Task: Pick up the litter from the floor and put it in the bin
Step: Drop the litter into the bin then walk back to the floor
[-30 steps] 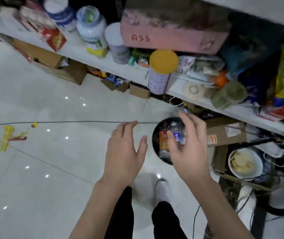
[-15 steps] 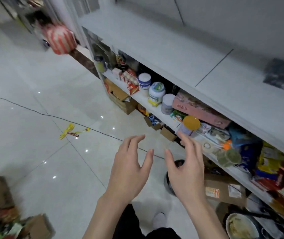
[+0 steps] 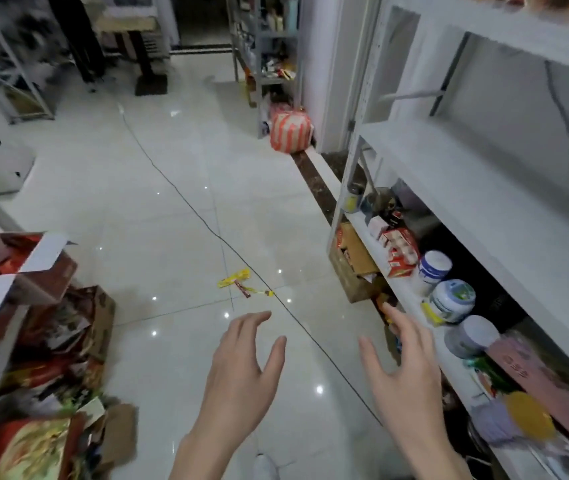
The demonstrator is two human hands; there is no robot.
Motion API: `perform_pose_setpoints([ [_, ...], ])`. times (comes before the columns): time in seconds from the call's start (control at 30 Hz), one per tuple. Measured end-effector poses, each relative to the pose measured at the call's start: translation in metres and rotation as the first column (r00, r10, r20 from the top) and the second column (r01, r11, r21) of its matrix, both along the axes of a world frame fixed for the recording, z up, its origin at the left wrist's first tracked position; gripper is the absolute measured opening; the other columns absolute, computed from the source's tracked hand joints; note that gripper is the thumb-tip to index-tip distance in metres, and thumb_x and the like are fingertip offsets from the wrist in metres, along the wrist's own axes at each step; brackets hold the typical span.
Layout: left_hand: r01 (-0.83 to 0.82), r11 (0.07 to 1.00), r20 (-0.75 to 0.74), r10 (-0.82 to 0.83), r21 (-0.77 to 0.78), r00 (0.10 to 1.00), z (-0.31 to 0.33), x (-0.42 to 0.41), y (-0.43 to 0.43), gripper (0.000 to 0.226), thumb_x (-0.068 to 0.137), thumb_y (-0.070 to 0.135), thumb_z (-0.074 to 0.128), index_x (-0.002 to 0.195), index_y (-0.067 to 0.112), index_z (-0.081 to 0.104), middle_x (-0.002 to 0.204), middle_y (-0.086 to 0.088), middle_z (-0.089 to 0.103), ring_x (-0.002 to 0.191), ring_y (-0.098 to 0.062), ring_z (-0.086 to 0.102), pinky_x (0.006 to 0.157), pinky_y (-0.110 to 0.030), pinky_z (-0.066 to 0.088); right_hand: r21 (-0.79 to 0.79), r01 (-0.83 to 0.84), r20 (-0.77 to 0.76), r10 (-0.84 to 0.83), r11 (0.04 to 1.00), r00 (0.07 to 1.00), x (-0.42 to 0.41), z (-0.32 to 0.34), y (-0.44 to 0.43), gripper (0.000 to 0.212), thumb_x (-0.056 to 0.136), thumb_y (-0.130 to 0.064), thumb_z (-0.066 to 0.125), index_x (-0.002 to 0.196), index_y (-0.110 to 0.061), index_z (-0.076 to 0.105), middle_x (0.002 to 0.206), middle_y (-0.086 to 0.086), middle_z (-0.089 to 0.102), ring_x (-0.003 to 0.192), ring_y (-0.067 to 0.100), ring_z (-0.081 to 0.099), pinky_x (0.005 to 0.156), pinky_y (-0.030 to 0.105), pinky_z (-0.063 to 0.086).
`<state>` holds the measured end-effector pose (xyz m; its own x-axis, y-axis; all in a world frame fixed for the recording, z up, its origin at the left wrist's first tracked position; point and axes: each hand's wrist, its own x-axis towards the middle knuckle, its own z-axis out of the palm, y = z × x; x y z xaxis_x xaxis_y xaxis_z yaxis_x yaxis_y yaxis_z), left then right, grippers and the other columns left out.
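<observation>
Yellow and red wrapper litter (image 3: 241,285) lies on the glossy white tile floor (image 3: 158,209), ahead of my hands and beside a thin black cable (image 3: 186,206). My left hand (image 3: 241,372) hovers open, palm down, fingers spread, holding nothing. My right hand (image 3: 407,372) is open too, empty, close to the low shelf on the right. The bin is out of view.
A white shelf unit (image 3: 477,209) with jars, boxes and packets runs along the right. Piled cartons and packaging (image 3: 44,327) crowd the left. A red-striped bag (image 3: 290,130) sits by a far rack (image 3: 269,57). A white shoe tip (image 3: 265,467) shows below.
The view has swung up from the black bin under the shelf to the open floor. My right hand has left the bin, and both hands now hover empty.
</observation>
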<state>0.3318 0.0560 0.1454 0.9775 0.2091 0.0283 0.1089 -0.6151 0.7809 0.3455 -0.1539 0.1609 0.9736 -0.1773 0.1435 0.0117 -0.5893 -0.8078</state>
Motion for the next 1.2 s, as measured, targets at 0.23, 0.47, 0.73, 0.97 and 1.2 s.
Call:
perform_pose_setpoints([
  [0.23,-0.154,0.987,0.021,0.154,0.040,0.988,0.002,0.038,0.092,0.038,0.096,0.045,0.053,0.132,0.036,0.049,0.127,0.024,0.047,0.121,0.003,0.045,0.104,-0.028,0.039,0.015,-0.158,-0.042,0.158,0.987,0.986,0.069,-0.001,0.090,0.050,0.092,-0.025,0.069,0.139,-0.025,0.052,0.128,-0.011,0.046,0.121,0.010,0.049,0.105,0.032,0.040],
  [0.47,-0.253,0.967,-0.014,0.254,0.032,0.967,-0.005,0.087,0.142,0.039,0.098,0.045,0.052,0.135,0.035,0.048,0.132,0.022,0.047,0.122,-0.001,0.046,0.103,-0.029,0.040,-0.037,-0.298,-0.064,0.296,0.954,0.953,0.142,-0.005,0.151,0.050,0.095,-0.032,0.065,0.142,-0.027,0.048,0.129,-0.018,0.041,0.126,0.006,0.047,0.104,0.037,0.046],
  [0.73,-0.268,0.961,-0.051,0.271,0.066,0.961,-0.023,0.213,0.168,0.037,0.097,0.044,0.052,0.133,0.034,0.048,0.130,0.019,0.048,0.121,-0.003,0.047,0.099,-0.028,0.041,0.027,-0.311,-0.094,0.312,0.950,0.945,0.274,-0.035,0.183,0.050,0.093,-0.027,0.068,0.140,-0.026,0.051,0.131,-0.009,0.045,0.124,0.009,0.049,0.104,0.027,0.038],
  [0.97,-0.237,0.966,-0.109,0.248,0.106,0.963,-0.029,0.357,0.182,0.038,0.097,0.047,0.053,0.132,0.033,0.049,0.129,0.020,0.047,0.120,-0.003,0.049,0.101,-0.031,0.043,0.042,-0.258,-0.123,0.262,0.965,0.957,0.413,-0.049,0.194,0.050,0.092,-0.024,0.070,0.138,-0.024,0.053,0.128,-0.006,0.047,0.122,0.012,0.049,0.103,0.030,0.037],
  [1.2,-0.187,0.973,-0.165,0.209,0.138,0.964,-0.078,0.460,0.214,0.040,0.097,0.046,0.053,0.133,0.030,0.050,0.130,0.016,0.048,0.119,-0.008,0.051,0.101,-0.033,0.044,0.027,-0.266,-0.239,0.265,0.964,0.934,0.508,-0.101,0.217,0.051,0.093,-0.031,0.067,0.141,-0.030,0.049,0.134,-0.011,0.043,0.125,0.007,0.047,0.110,0.038,0.041],
])
